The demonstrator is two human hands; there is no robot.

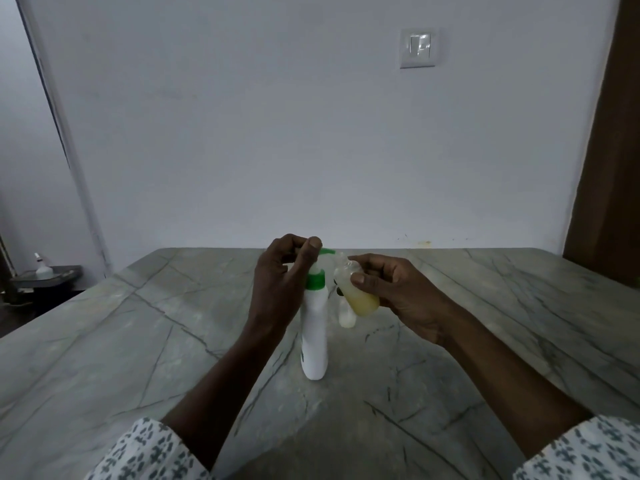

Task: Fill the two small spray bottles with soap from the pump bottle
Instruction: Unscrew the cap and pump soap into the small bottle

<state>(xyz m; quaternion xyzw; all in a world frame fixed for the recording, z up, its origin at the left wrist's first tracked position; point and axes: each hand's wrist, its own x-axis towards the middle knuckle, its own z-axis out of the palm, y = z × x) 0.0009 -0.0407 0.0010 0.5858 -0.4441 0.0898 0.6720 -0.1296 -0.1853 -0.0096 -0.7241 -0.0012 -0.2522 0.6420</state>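
Item 1, pump bottle (314, 336): white body, green collar and green spout, stood upright on the bench (138, 341) near its middle. The spout is directed toward the person's right.

Item 2, held spray bottle (356, 289): small, clear, uncapped, roughly half filled with pale yellow soap. It is held tilted, long axis leaning so that the open neck is brought up just beside and slightly below the spout tip, base lower and to the right. This neck-to-spout alignment is judged the relation on which the next press depends; if the neck sits off the spout, soap is likely to be spilled on the bench.

Item 3, second spray bottle (347, 315): small, pale, stood on the bench just behind the held one and partly hidden by it. Its fill level cannot be told.

Item 4, left hand (280, 271): placed over the pump head, fingers curled and thumb laid on top, closed loosely around the head as if for pressing.

Item 5, right hand (391, 285): closed on the held spray bottle, thumb across its front, fingers behind.

Progress is judged as mid-fill of the first small bottle.

Surroundings: patterned sleeves (149, 452), a wall switch (418, 47).
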